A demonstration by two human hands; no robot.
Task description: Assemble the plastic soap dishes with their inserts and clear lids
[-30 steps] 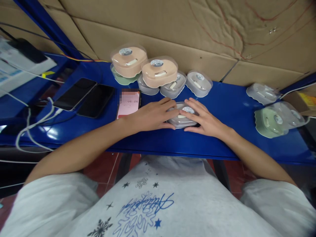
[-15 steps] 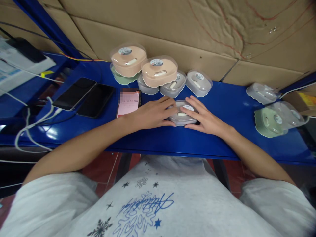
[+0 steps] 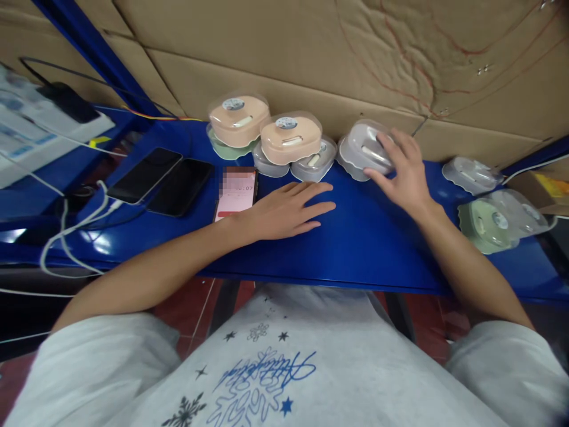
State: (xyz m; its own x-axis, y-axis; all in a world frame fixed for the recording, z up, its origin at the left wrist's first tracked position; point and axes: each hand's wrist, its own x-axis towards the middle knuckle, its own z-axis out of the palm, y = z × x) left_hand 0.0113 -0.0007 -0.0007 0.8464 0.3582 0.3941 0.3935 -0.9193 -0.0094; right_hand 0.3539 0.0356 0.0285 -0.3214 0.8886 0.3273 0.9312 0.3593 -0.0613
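My right hand (image 3: 406, 172) grips the right end of a grey soap box (image 3: 367, 142) with a clear lid, thumb at the near side and fingers over the top. That box sits on top of another grey soap box (image 3: 349, 169), which is mostly covered. Fingers spread, my left hand (image 3: 296, 210) lies low over the blue table (image 3: 355, 249), palm down and holding nothing. Behind it, two peach soap boxes (image 3: 291, 139) rest on grey boxes (image 3: 315, 163) and a green one (image 3: 229, 148).
Left of my left hand lies a phone with a pink screen (image 3: 235, 193), partly under my wrist. Two dark phones (image 3: 178, 187) and white cables (image 3: 66, 237) are farther left. At right stand a green box (image 3: 486, 225) and a grey box (image 3: 471, 174). Cardboard (image 3: 267, 53) lines the back.
My right hand has carried the grey soap box from the table's middle back and right, onto another grey box. My left hand has let go of it and stayed near the same place.
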